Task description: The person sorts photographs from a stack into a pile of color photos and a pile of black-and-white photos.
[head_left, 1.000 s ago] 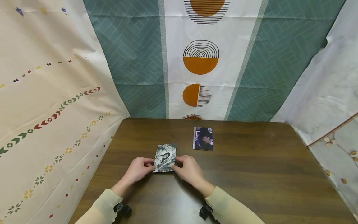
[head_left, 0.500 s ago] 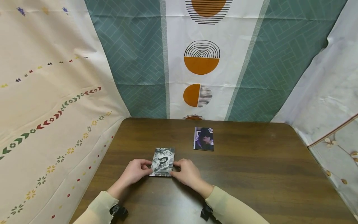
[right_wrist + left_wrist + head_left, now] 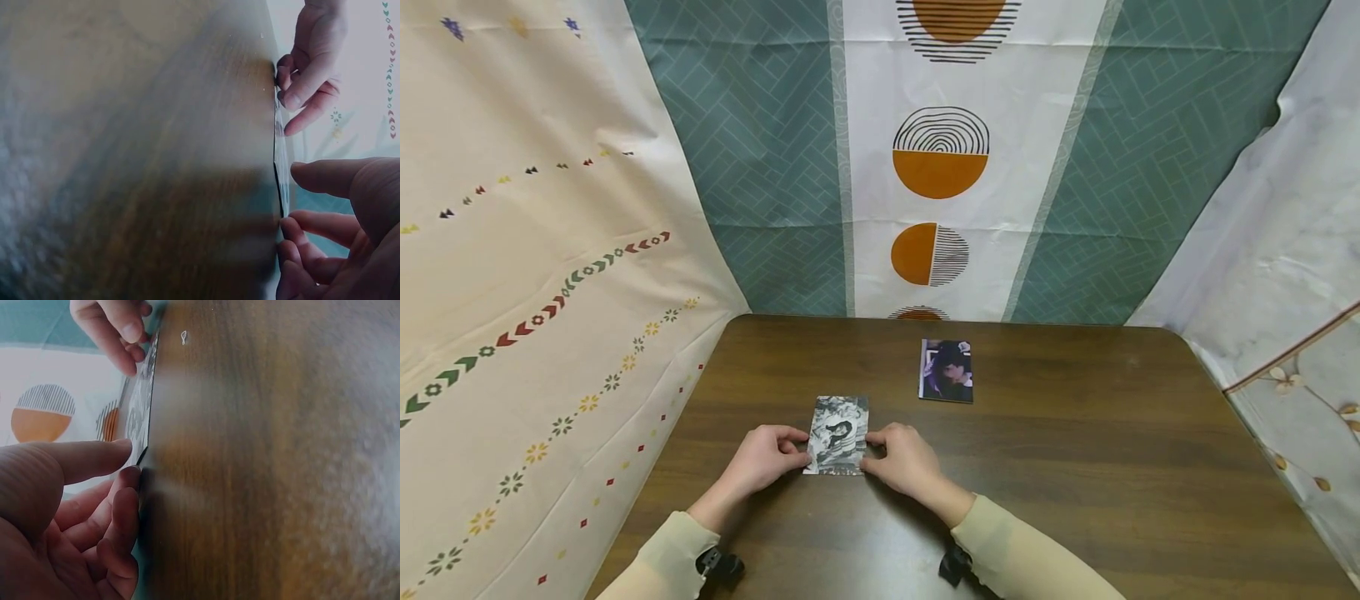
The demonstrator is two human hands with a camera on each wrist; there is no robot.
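Note:
A black-and-white photo card point(image 3: 837, 435) lies low over the brown table in the head view, between both hands. My left hand point(image 3: 765, 456) pinches its left edge between thumb and fingers. At the opposite edge my right hand point(image 3: 906, 459) holds it in the same way. The left wrist view shows the left thumb point(image 3: 103, 457) over the card point(image 3: 142, 403), with curled fingers at its edge. In the right wrist view the right thumb point(image 3: 331, 177) stands over the card point(image 3: 282, 162), fingertips against its edge. What lies beneath the card is hidden.
A second photo card point(image 3: 946, 372), purple and dark, lies farther back and to the right on the table point(image 3: 1075, 467). Patterned cloths hang behind the table point(image 3: 775, 167) and on its left point(image 3: 550, 333) and right sides. Dark wrist cameras are strapped to both sleeves.
Over the first half second both hands brought the black-and-white photo card slightly nearer the body and to the left. Since then it has shifted only a little. The purple card has not moved.

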